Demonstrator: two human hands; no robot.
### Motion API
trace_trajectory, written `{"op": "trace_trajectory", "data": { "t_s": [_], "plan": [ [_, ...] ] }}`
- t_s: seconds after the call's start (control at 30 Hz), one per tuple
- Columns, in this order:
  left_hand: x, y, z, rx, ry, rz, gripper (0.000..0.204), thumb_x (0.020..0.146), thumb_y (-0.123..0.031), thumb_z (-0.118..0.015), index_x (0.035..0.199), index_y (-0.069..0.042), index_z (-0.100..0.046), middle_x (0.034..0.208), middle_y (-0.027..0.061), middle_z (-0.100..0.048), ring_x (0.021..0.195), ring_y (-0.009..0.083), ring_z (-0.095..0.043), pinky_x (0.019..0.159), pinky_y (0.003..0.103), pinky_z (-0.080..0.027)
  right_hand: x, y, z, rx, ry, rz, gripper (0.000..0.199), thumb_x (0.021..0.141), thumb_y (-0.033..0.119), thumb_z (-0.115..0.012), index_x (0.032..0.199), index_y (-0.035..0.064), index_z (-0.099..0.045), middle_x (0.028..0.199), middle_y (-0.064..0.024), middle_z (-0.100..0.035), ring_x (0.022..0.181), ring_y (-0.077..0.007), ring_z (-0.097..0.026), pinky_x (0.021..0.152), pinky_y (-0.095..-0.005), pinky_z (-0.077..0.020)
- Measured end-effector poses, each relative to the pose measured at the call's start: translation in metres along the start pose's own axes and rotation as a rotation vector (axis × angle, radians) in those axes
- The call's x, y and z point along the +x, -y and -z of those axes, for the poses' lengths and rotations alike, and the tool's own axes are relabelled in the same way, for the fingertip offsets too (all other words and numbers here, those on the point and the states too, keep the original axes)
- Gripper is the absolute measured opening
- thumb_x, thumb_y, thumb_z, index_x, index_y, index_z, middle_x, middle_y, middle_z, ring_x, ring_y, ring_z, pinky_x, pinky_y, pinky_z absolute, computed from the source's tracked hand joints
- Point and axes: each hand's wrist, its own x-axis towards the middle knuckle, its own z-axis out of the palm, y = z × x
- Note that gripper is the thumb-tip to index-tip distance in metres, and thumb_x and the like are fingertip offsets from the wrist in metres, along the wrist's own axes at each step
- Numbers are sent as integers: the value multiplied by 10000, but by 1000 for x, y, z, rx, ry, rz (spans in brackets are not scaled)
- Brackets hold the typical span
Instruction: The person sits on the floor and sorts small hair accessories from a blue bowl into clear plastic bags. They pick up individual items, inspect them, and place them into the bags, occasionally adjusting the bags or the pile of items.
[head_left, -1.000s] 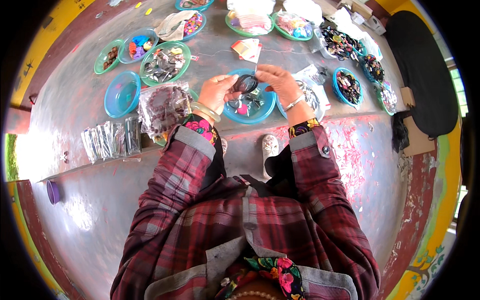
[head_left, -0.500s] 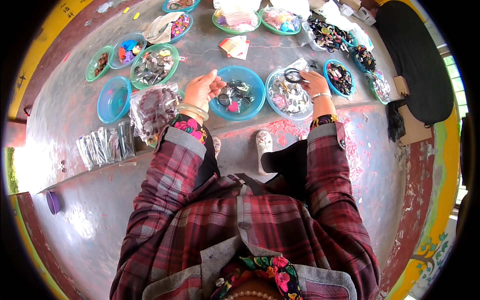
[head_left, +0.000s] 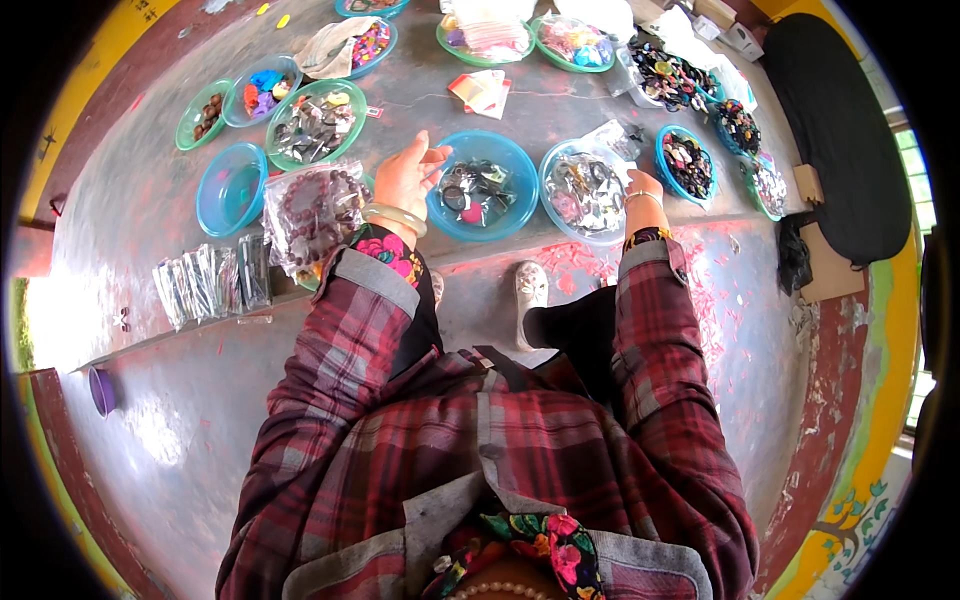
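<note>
My left hand [head_left: 408, 175] hovers at the left rim of a blue bowl [head_left: 520, 222] filled with dark rings and small trinkets. Its thumb and fingertips are drawn together, and what they pinch is too small to see. My right hand [head_left: 645, 188] rests at the right edge of a second blue bowl [head_left: 552, 215] that holds shiny clear packets. Its fingers curl down out of sight. A bag of brown beads [head_left: 312, 212] lies just left of my left wrist.
Several green and blue bowls of coloured bits ring the grey ledge, among them an empty blue bowl [head_left: 230, 188] and a green bowl [head_left: 318, 125]. Clear packets [head_left: 212, 280] lie at the ledge's left. A black mat [head_left: 840, 130] lies at the far right, and white shoes [head_left: 528, 285] below.
My right hand left the middle bowl and moved right to the packet bowl's far edge. My left hand stayed by the middle bowl and closed its fingers.
</note>
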Motion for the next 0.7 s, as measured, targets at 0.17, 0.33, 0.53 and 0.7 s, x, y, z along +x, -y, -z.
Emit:
{"op": "trace_trajectory", "data": {
  "t_s": [0.17,0.33,0.53,0.7],
  "plan": [
    [-10,-11,-4,-244,178,59,605,873,-503,-327,1080,36,-506,1118,200,-526,1086,260,-470,922,343,-330,-64,7,-44,73,383,352,171,739,74,-582,909,56,-587,803,-21,-554,719,-111,-523,554,-268,-421],
    [-13,-18,-1,-306,189,65,613,879,-498,-328,1152,37,-449,1137,199,-509,1084,254,-465,919,345,-325,-148,11,-96,159,397,343,120,679,57,-583,781,43,-646,637,-6,-562,506,-94,-492,440,-200,-349],
    [-11,-11,-3,-102,-147,-210,427,797,-179,-596,1162,-15,-444,1145,149,-482,1032,191,-462,842,328,-358,-126,-17,-160,-856,544,571,170,717,150,-518,780,68,-653,737,-79,-633,597,-165,-600,490,-278,-451],
    [-4,-6,-7,-201,-195,-234,407,765,-156,-622,1131,-55,-476,1171,91,-465,1080,196,-427,838,345,-360,-80,-103,-199,-1362,393,1547,148,635,199,-596,768,158,-647,834,-28,-641,766,-235,-600,655,-360,-481]
  ]
}}
